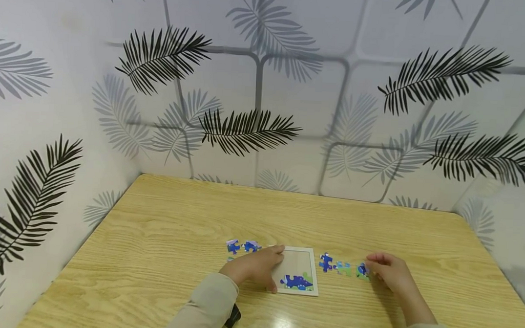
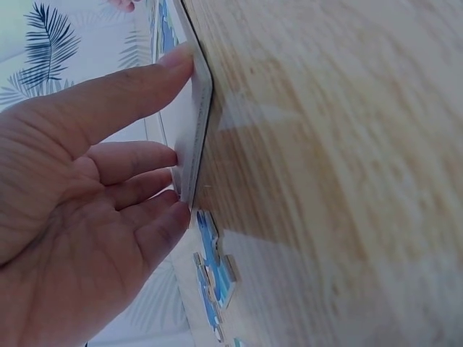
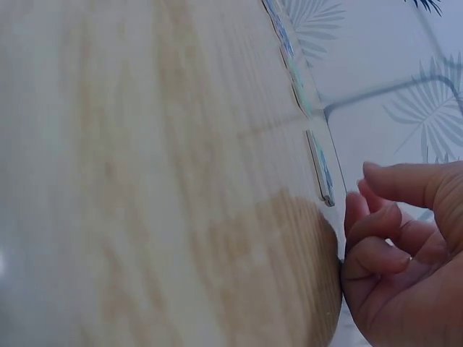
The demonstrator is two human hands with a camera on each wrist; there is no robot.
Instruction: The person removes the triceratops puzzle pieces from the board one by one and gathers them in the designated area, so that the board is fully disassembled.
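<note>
A square puzzle board [image 1: 302, 250] with a pale rim lies on the table, a joined dark-blue animal section [image 1: 298, 282] in its lower part. My left hand [image 1: 258, 265] rests across the board's left side. In the left wrist view, the thumb [image 2: 176, 58] touches the board's edge and the other fingertips rest along it. To the right of the board, my right hand [image 1: 393, 273] is beside a blue-and-green puzzle piece [image 1: 362, 270]. The right wrist view shows its fingers loosely curled with nothing held, a small gap from that piece [image 3: 320, 170].
Left of the board lie loose blue puzzle pieces [image 1: 233, 246], partly hidden by my left hand. A dark-blue piece [image 1: 326, 261] and a green piece [image 1: 342, 268] lie between the board and my right hand. A leaf-patterned wall [image 1: 289, 160] borders the wooden table [image 1: 176, 214].
</note>
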